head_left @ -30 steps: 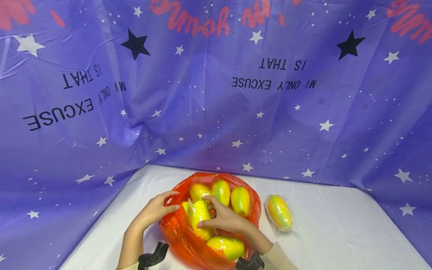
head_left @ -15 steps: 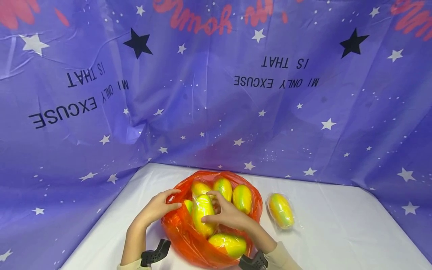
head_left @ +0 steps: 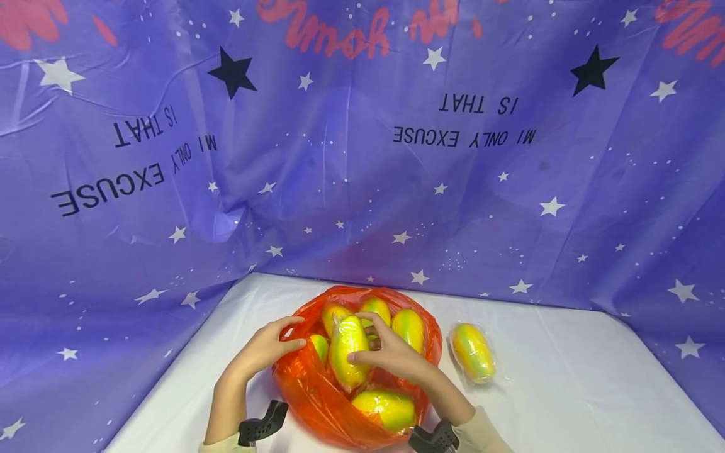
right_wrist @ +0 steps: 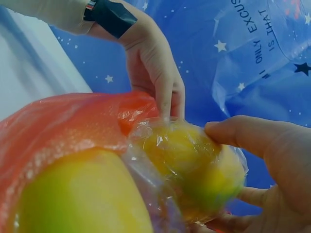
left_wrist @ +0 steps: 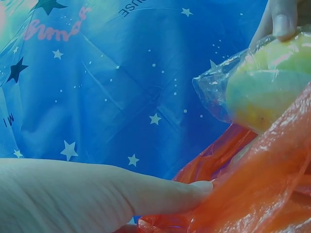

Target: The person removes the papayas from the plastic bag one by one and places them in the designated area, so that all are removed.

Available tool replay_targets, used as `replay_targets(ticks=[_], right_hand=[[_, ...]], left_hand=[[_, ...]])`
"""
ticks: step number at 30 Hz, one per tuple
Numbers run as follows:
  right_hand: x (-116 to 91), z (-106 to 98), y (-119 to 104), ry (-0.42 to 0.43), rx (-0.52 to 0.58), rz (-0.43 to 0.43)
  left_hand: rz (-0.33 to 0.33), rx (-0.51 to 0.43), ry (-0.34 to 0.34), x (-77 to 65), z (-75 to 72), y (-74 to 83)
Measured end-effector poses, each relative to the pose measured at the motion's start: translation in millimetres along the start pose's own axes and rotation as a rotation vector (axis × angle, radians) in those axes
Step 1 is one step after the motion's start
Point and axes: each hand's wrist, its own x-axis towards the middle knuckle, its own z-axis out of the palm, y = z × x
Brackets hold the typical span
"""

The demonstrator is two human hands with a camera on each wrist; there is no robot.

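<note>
One clear-wrapped yellow-green fruit (head_left: 343, 352) sits between thumb and fingers of the right hand (head_left: 391, 353), at the mouth of an open red plastic bag (head_left: 310, 397). The left hand (head_left: 265, 346) grips the bag's rim. Similar fruits (head_left: 391, 412) lie inside; another wrapped fruit (head_left: 472, 353) rests on the white desk (head_left: 572, 377), just right of the bag.

Bag (head_left: 314, 402), fruit (head_left: 472, 353) on white table (head_left: 566, 371)
</note>
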Motion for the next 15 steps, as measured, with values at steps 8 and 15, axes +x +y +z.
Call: replay_targets(ticks=[8, 15], right_hand=[[-7, -5, -6, 0.010, -0.002, 0.031], [-12, -12, -7, 0.042, 0.019, 0.024]], left_hand=[[0.012, 0.003, 0.002, 0.9, -0.6, -0.3], [0.012, 0.009, -0.001, 1.5, 0.1, -1.5]])
